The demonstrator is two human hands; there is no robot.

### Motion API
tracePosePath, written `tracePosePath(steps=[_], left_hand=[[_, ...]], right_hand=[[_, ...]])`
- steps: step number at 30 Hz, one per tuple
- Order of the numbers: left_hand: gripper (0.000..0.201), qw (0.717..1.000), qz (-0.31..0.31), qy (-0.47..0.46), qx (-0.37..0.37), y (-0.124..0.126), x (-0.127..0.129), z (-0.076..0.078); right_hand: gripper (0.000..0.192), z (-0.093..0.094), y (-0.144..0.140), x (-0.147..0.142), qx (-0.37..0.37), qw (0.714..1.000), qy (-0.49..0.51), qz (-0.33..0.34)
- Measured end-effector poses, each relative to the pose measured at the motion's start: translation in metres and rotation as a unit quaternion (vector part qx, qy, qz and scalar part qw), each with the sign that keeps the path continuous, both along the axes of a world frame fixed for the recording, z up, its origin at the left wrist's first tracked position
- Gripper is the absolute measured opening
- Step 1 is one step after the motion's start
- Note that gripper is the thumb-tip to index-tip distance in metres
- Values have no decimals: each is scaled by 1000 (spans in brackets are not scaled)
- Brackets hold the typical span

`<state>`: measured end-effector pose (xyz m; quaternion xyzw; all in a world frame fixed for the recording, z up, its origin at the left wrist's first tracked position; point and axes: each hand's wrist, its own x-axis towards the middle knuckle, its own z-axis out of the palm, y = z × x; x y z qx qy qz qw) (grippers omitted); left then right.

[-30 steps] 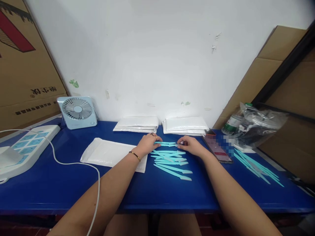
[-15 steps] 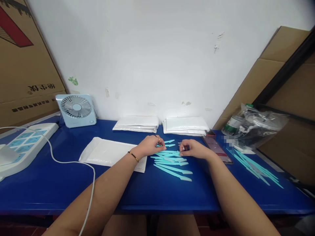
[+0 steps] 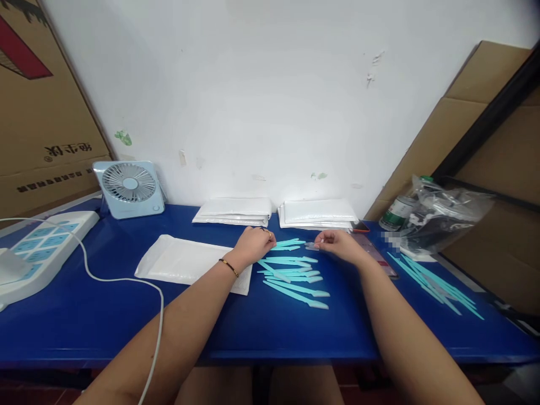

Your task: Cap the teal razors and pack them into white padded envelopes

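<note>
The left hand (image 3: 252,245), with a ring on a finger and a thin bracelet at the wrist, lies knuckles-up on the glossy blue surface (image 3: 270,332), its fingers curled over the near ends of the slim turquoise plastic razor sticks (image 3: 287,244) at the far edge of the cluster. The right hand (image 3: 337,245) faces it from the other side, fingertips pinched on the pale grey tip of the same sticks, so both hands grasp that small bundle end to end, just above or on the surface; I cannot tell which. Nearer the person lies a loose fan of more turquoise sticks (image 3: 295,281), roughly parallel, pale tips to the right.

Under the left wrist sits a flat white padded mailer (image 3: 181,261). Against the wall stand 2 stacks of white mailers (image 3: 276,212). A dark phone (image 3: 375,253) lies just right of the right hand, and further right a second pile of turquoise sticks (image 3: 434,278) below a crumpled clear plastic bag (image 3: 442,216). Far left are a small pale blue desk fan (image 3: 130,188), a white power strip (image 3: 37,253) and a white cable (image 3: 126,287).
</note>
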<state>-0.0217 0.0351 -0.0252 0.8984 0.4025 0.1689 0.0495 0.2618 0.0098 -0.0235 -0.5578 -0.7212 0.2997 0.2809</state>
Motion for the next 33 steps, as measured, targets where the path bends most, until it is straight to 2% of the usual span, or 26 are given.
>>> tracePosePath(steps=[3, 5, 8, 12, 16, 21, 26, 29, 33], left_hand=[[14, 1000, 16, -16, -14, 3, -2, -3], [16, 999, 10, -35, -17, 2, -2, -3], [19, 998, -24, -42, -26, -3, 0, -1], [23, 997, -68, -15, -43, -9, 3, 0], [20, 997, -61, -6, -41, -10, 9, 0], [19, 1000, -8, -6, 5, -5, 7, 2], [16, 999, 30, -26, -25, 1, -3, 4], [20, 998, 0, -42, -47, -2, -2, 5], [26, 995, -69, -18, -76, -10, 2, 6]], right_hand=[[33, 0, 0, 3, 42, 997, -58, -8], [30, 1, -2, -1, 51, 996, -72, 36], [27, 1, -7, -9, 21, 990, -100, 102], [23, 0, -9, -17, 16, 986, -118, 117], [20, 3, -8, -17, 44, 990, -94, 99], [19, 5, -5, -5, 57, 993, -98, 42], [23, 8, -6, -3, 89, 989, -120, -3], [23, 9, -12, -18, 82, 990, -106, 46], [21, 7, -18, -37, 28, 985, -115, 126]])
